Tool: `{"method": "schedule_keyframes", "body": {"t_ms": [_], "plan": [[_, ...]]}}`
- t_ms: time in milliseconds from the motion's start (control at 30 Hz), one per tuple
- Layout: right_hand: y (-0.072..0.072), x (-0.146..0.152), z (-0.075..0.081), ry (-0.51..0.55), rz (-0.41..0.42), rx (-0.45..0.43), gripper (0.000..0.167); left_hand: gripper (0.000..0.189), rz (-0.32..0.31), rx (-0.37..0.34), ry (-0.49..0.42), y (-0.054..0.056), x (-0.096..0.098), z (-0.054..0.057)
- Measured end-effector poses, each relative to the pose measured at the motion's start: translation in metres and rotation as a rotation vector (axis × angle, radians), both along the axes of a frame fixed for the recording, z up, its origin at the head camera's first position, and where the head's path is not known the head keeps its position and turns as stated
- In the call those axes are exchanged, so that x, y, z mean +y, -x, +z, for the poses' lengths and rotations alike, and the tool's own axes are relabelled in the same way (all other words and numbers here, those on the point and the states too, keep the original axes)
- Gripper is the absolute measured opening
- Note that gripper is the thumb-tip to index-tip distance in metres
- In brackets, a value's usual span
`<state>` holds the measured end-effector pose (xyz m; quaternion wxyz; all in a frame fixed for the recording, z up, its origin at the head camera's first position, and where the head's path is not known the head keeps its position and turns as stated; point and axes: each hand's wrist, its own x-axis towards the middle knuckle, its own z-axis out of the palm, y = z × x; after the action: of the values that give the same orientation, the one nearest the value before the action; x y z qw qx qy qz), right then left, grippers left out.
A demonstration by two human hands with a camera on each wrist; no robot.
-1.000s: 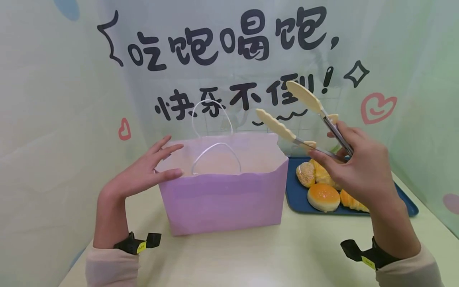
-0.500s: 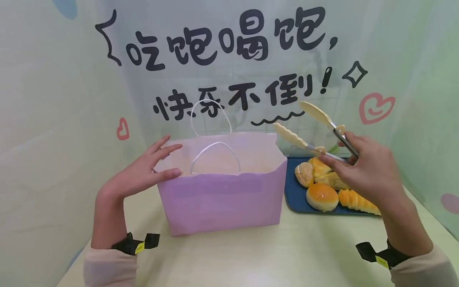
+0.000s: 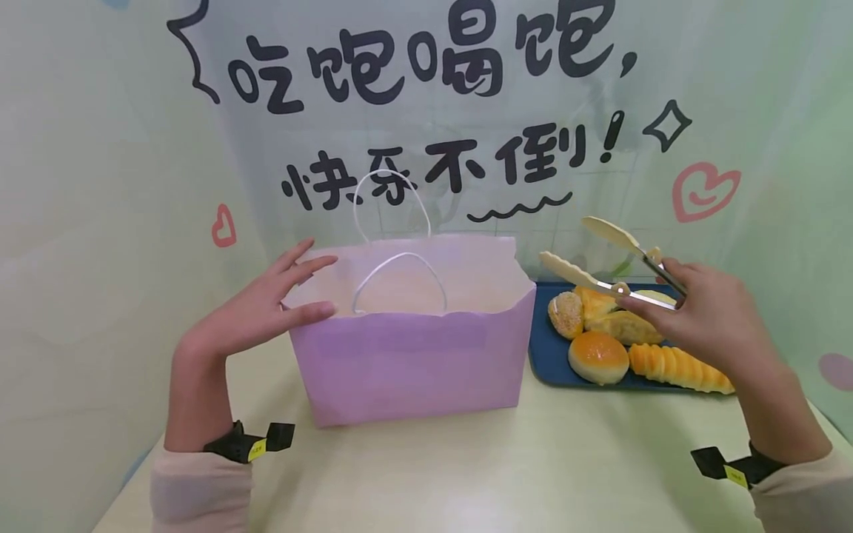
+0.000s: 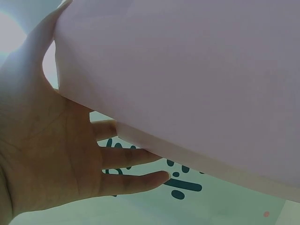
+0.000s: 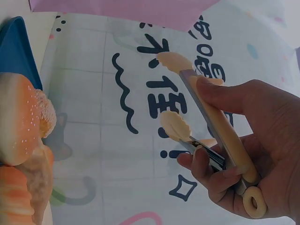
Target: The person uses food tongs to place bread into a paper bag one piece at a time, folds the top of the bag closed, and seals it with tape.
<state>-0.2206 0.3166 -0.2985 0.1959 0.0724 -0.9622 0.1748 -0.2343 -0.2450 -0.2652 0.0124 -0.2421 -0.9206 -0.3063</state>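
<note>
My left hand (image 3: 269, 300) rests at the left end of a lilac paper bag (image 3: 413, 363), thumb over the front rim and fingers stretched over the opening. In the left wrist view its fingers (image 4: 131, 157) extend straight past the bag's edge. The bag stands upright with two white cord handles, its top open. My right hand (image 3: 706, 318) grips a pair of tongs (image 3: 656, 285) with cream tips and metal arms. In the right wrist view the thumb and fingers wrap the tongs (image 5: 220, 122), whose tips are apart with nothing between them. The tongs hang over the back of a bread tray.
The blue tray (image 3: 549, 370) sits right of the bag. It holds a round glossy bun (image 3: 598, 357), a ridged roll (image 3: 680, 368), a sesame-coated ball (image 3: 566, 314) and other pastries (image 3: 626, 326). Behind the pale table (image 3: 466, 474) hangs a printed curtain (image 3: 426, 133).
My right hand has moved right and down with the tongs, bringing the tips away from above the bag toward the tray. My left hand stays at the bag. The head view tilts slightly down.
</note>
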Motion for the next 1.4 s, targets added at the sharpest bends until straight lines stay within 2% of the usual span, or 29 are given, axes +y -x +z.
{"method": "schedule_keyframes", "body": {"t_ms": [300,667,767,933,1033,1167,1400], "plan": [[0.019,0.008,-0.012,-0.072,-0.017,-0.171,0.11,0.075,-0.002,0.012,0.003,0.0,0.0,0.002],[0.036,0.004,-0.038,-0.095,-0.017,-0.276,0.115,0.075,0.003,0.011,0.007,-0.001,0.0,0.002],[0.038,0.0,-0.045,-0.097,-0.032,-0.307,0.111,0.075,0.006,0.018,0.017,-0.001,0.001,0.002],[0.037,-0.003,-0.055,-0.103,-0.042,-0.288,0.082,0.076,0.016,0.009,0.025,-0.004,0.002,0.0],[0.037,-0.003,-0.059,-0.101,-0.045,-0.29,0.07,0.076,0.018,0.001,0.018,-0.004,0.002,-0.001],[0.039,-0.004,-0.063,-0.111,-0.044,-0.32,0.064,0.075,0.02,0.001,0.012,-0.004,0.002,-0.001],[0.045,-0.006,-0.067,-0.111,-0.082,-0.378,0.069,0.075,0.025,0.007,0.018,-0.004,0.001,0.001]]}}
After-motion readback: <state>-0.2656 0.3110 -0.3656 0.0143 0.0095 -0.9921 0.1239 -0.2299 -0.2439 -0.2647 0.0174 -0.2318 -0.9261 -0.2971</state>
